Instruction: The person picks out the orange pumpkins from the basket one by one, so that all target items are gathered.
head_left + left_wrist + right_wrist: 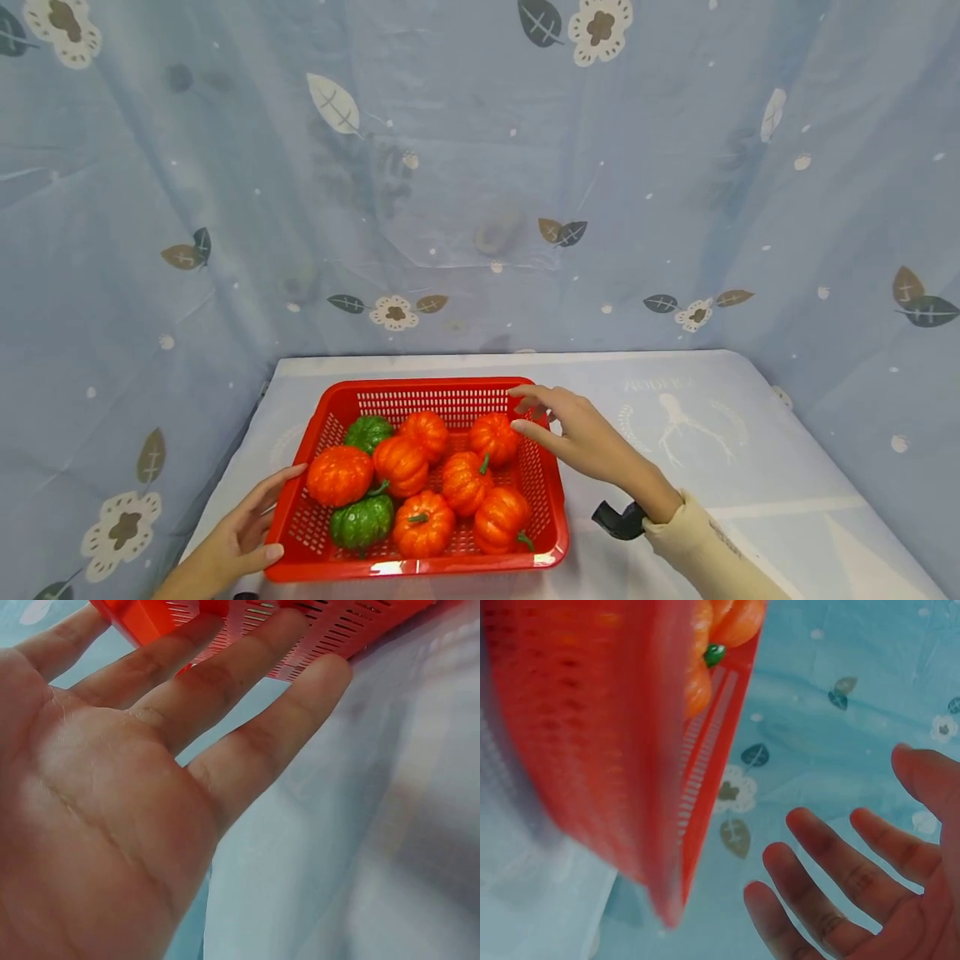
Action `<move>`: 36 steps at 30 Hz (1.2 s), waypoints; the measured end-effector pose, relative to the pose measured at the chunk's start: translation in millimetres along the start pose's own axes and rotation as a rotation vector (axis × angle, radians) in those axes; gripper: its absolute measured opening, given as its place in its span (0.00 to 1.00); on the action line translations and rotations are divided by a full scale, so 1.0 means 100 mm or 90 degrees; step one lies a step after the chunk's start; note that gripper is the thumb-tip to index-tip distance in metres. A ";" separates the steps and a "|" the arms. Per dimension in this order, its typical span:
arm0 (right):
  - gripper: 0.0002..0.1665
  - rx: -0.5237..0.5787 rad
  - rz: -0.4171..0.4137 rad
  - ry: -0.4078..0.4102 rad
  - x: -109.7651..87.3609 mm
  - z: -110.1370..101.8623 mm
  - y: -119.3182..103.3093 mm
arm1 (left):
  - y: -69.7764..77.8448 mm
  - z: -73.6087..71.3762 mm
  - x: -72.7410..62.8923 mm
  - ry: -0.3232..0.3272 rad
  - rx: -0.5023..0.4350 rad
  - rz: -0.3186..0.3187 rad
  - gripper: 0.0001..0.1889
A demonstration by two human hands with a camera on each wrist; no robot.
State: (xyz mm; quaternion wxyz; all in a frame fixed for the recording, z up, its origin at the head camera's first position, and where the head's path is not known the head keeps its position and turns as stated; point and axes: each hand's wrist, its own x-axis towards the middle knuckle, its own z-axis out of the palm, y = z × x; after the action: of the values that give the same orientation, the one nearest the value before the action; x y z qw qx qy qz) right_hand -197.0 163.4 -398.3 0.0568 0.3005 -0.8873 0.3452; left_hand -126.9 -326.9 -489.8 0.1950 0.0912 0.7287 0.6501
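Note:
A red plastic basket [420, 568] with slotted walls stands on the table, holding several orange pumpkins [425, 525] and two green ones, the nearer green pumpkin [362, 522] at the front left. My left hand [238, 533] is at the basket's left side. In the left wrist view its fingers [262, 750] are extended and reach to the slotted basket wall [352, 626]; whether all of them touch it I cannot tell. Over the right rim hovers my right hand [573, 425], fingers spread and loosely bent, holding nothing. The right wrist view shows this hand [855, 900] apart from the basket wall [577, 750].
A pale cloth with a printed pattern covers the table [675, 433], which extends right of the basket. Blue curtains [465, 208] with leaves and flowers hang behind and at both sides. A black wrist mount [621, 521] sits by my right wrist.

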 end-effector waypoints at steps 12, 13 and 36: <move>0.34 -0.006 -0.070 -0.117 0.48 0.25 -0.25 | -0.02 0.04 0.03 0.023 0.033 0.031 0.39; 0.34 -0.011 -0.080 -0.128 0.51 0.28 -0.28 | -0.03 0.04 0.03 0.028 0.037 0.034 0.39; 0.45 -0.142 -0.214 -0.330 0.99 1.03 -0.69 | 0.03 0.06 0.00 0.049 0.023 -0.028 0.39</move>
State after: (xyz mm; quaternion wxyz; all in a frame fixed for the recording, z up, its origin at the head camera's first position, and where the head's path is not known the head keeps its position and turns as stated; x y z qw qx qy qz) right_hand -227.7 8.1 -405.4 -0.0823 0.5127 -0.8424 0.1440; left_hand -125.0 -320.7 -487.8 0.1795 0.0535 0.7490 0.6356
